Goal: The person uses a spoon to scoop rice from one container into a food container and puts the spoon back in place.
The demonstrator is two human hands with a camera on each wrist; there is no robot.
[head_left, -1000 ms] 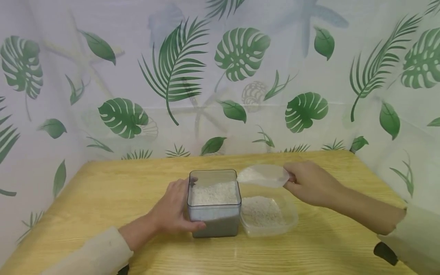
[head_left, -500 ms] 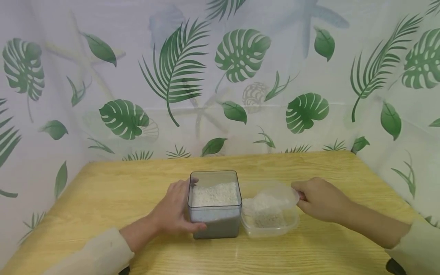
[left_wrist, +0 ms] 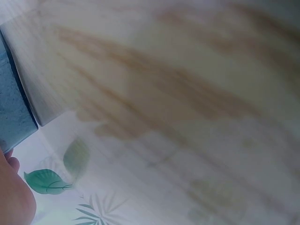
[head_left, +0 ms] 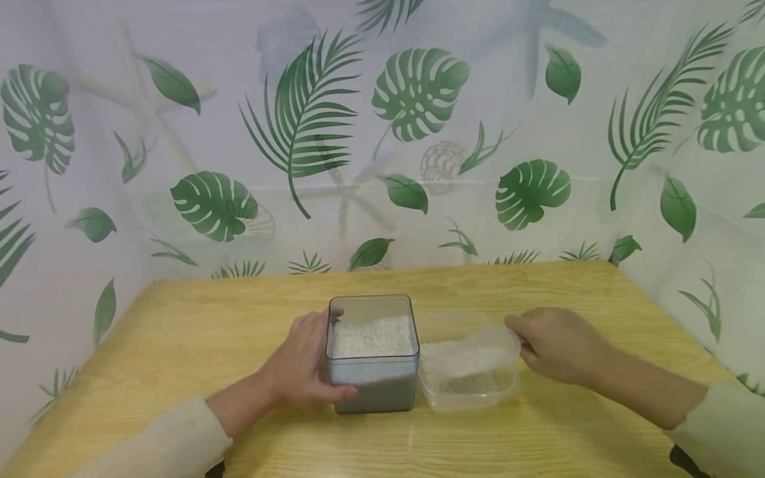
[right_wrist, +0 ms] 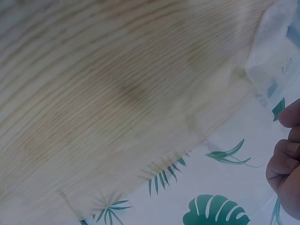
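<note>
A square clear container half full of white rice stands mid-table, and my left hand grips its left wall, thumb on the front. In the left wrist view only the container's corner and a bit of that hand show. To its right stands a low clear plastic tub with rice in it. My right hand pinches the handle of a clear plastic scoop, which dips into the tub's rice. The right wrist view shows the curled fingers and an edge of clear plastic.
The wooden table is walled on three sides by a white curtain with green leaf prints. Bare wood lies to the left, behind and in front of the two containers.
My right hand brought the scoop down from above the square container into the low tub, where it now lies tilted in the rice. The left hand stayed put.
</note>
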